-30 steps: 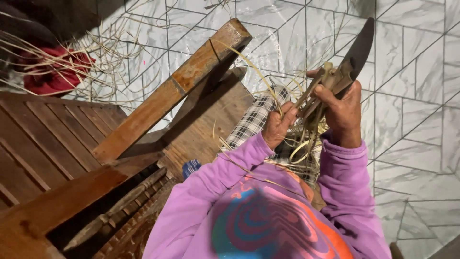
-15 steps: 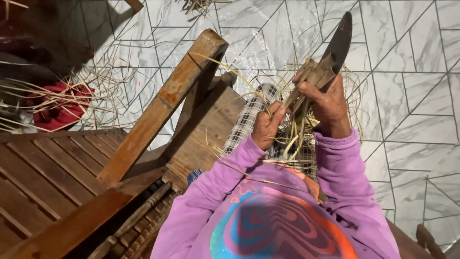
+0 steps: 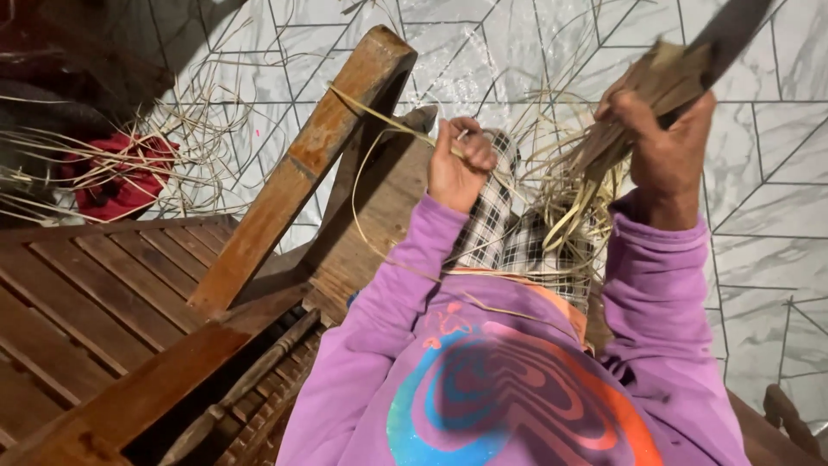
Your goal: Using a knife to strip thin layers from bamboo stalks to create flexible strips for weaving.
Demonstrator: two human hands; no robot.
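Note:
My right hand (image 3: 660, 138) is raised at the upper right, closed around a bundle of flat tan cane strips (image 3: 604, 160) together with a large knife (image 3: 724, 34) whose dark blade points up out of the frame. My left hand (image 3: 459, 164) is a fist pinching one thin pale strip (image 3: 379, 121), which runs left and up across the wooden armrest (image 3: 302, 173). Loose curled strips hang between the two hands over my checked trousers (image 3: 504, 229). Both arms are in purple sleeves.
A slatted wooden seat (image 3: 78, 293) lies at the left, with a turned wooden rail (image 3: 250, 384) below the armrest. A red cloth (image 3: 121, 177) under scattered thin strips lies on the white marbled tile floor (image 3: 776, 216) at far left.
My hands have drawn apart: the right hand lifted the bundle and knife up and right, while the left hand pulled a strip leftward. The view has tilted slightly.

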